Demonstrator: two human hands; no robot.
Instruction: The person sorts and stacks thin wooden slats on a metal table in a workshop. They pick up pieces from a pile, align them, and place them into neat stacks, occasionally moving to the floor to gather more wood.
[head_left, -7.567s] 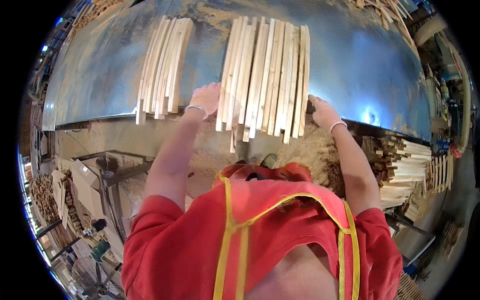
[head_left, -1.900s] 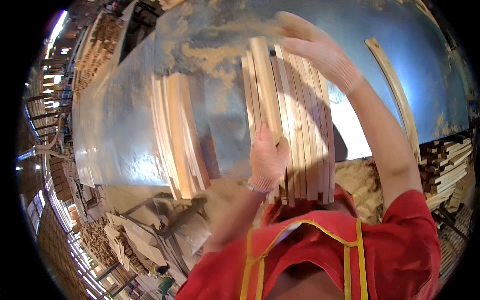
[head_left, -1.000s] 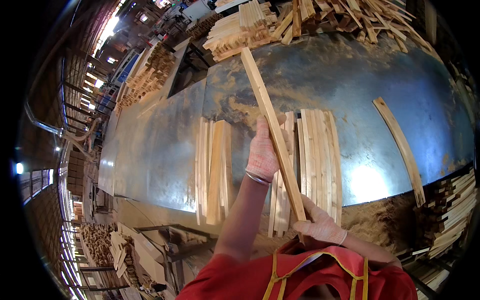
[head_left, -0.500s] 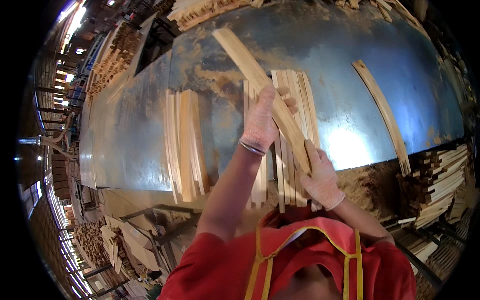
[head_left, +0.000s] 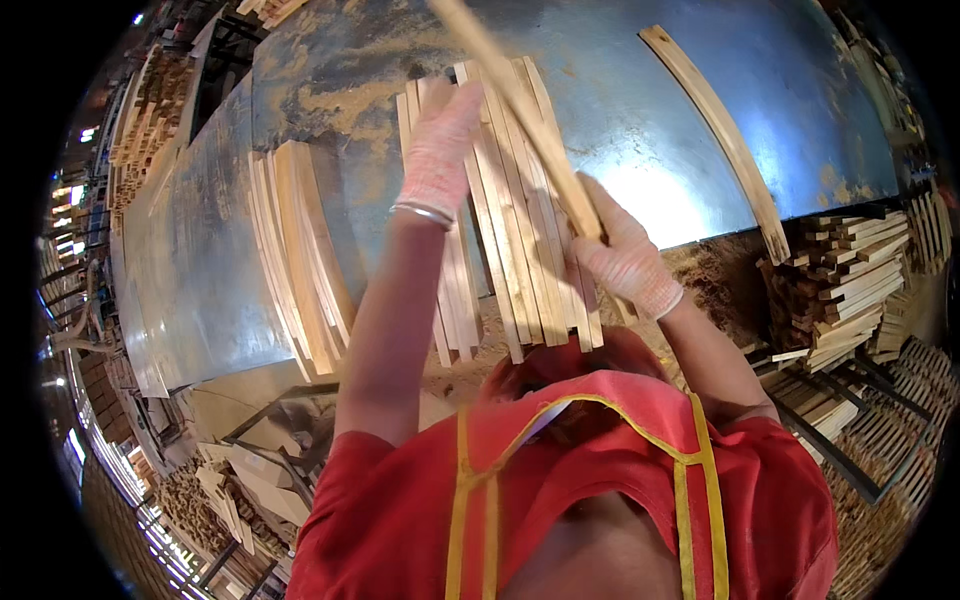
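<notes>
In my right hand [head_left: 628, 262] is the near end of a long wooden strip [head_left: 530, 115], gripped between thumb and fingers. The strip slants up and away to the left, past the top edge of the picture. My left hand [head_left: 440, 150], in a pale knit glove like the right, is off the strip. Its thumb stands apart from its fingers, which are blurred, over the left part of the middle row of wooden strips [head_left: 510, 215]. These strips lie side by side on the metal table [head_left: 370, 140], near ends overhanging its edge.
A smaller bundle of strips [head_left: 310, 255] lies at the left of the table. One lone strip [head_left: 715, 120] lies on the right, overhanging the near edge. Stacked lumber [head_left: 850, 280] stands beyond that edge, beside sawdust [head_left: 705, 275]. More stacked wood [head_left: 155, 120] is at the far left.
My left hand has let go of the strip and moved left of it. The right hand still grips the strip, now turned a little on its side. The whole view has shifted.
</notes>
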